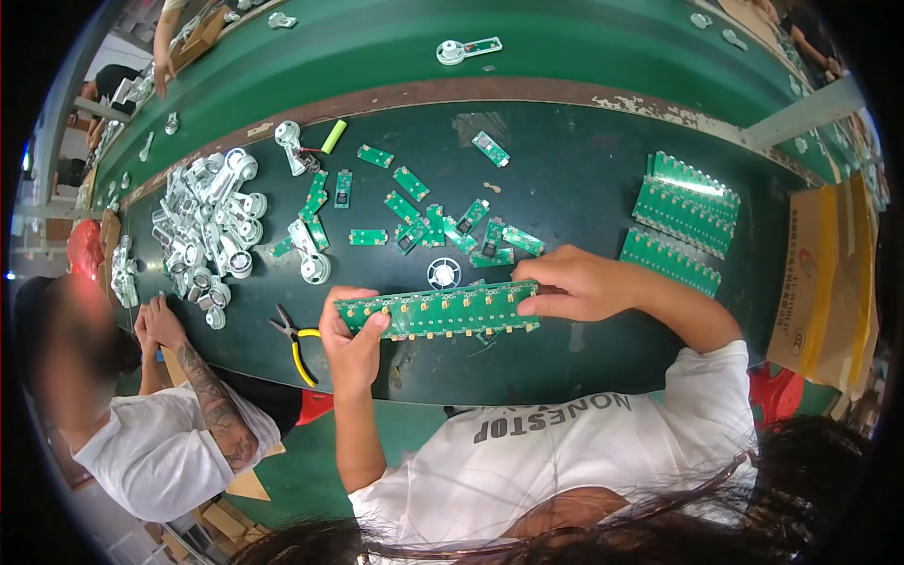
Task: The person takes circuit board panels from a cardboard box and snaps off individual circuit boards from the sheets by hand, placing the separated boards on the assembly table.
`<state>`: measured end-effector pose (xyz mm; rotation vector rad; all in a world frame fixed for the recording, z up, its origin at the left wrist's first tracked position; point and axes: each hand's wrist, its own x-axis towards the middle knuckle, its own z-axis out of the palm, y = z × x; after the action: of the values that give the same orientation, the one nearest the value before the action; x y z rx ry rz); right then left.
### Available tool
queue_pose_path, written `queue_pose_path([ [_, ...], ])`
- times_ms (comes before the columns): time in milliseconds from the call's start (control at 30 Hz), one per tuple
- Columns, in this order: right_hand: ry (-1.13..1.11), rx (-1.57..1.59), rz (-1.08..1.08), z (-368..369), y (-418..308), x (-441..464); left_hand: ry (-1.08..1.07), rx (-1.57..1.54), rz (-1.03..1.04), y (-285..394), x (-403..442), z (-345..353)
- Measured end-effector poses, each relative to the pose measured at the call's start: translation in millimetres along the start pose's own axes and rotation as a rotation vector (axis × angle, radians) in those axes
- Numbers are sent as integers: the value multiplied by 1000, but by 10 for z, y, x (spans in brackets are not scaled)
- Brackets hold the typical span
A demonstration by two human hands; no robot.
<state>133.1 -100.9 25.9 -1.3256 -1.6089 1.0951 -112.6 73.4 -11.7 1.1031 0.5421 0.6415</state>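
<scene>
A long green circuit board panel (pixel 443 313) with a row of small gold-coloured parts is held level above the near part of the table. My left hand (pixel 356 341) grips its left end, the thumb on its face. At the right end, my right hand (pixel 570 285) has its thumb and fingers closed on the panel. Just behind the panel lies a round white part (pixel 443 274) with spokes. Several small separate green boards (pixel 408 184) are scattered farther back. Pliers with yellow handles (pixel 299 348) rest left of my left hand.
White plastic housings (pixel 212 221) are heaped at the left. More green panels (pixel 683 212) are stacked at the right, near a cardboard box (pixel 821 282). A co-worker (pixel 179 443) sits at the left. Behind the table runs a green conveyor belt (pixel 565 56) carrying a white part.
</scene>
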Motion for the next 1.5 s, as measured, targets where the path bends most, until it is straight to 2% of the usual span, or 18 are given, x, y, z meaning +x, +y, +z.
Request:
queue_pose_path([
  [133, -11, -2, -72, -26, 32, 47, -16, 240, 91, 94, -15, -54],
  [167, -13, 0, -72, -1, 41, 46, -47, 270, 37, 152, -7, -107],
  [267, -180, 10, -117, 50, 25, 32, -82, 295, 122, 222, 179, -106],
  [333, -79, 124, -74, 52, -38, 21, -32, -327, -147, 278, 168, 62],
  [367, 22, 235, -30, 59, -61, 12, -242, -574, -66, 234, 181, 166],
  [400, 169, 375, 28, 128, -67, 5, -247, -597, -61, 154, 109, 344],
  [467, 229, 405, 26, 273, -15, 47, -255, -619, -60, -29, -44, 677],
  [533, 217, 259, -20, 288, -100, 74, -152, -312, -134, -181, -145, 865],
  [600, 96, 14, -90, 259, -65, 45, -85, -254, -112, -249, -127, 755],
  [633, 110, 145, -155, 289, -18, 55, -138, -237, -109, -186, -108, 776],
  [767, 82, 159, -184, 317, 23, 41, -127, -88, -91, -82, -102, 808],
  [833, 86, -188, -102, 318, 9, 16, -106, -96, -119, -57, -98, 830],
  [1067, 119, -151, -164, 388, 57, -8, -195, -146, -128, -125, -70, 776],
  [1167, 65, -18, -154, 374, 62, -11, -195, -210, -145, -159, -58, 802],
  [1333, 152, 118, -173, 476, 116, -16, -189, -246, -183, -167, -48, 797],
  [1433, 191, 9, -102, 424, 63, 28, -151, -201, -149, -125, -39, 821],
  [1467, 190, 10, -103, 395, 57, 35, -103, -18, -49, -98, -64, 850],
  [1500, 207, -178, -92, 358, 55, 36, -54, 166, 50, -87, -93, 868],
])
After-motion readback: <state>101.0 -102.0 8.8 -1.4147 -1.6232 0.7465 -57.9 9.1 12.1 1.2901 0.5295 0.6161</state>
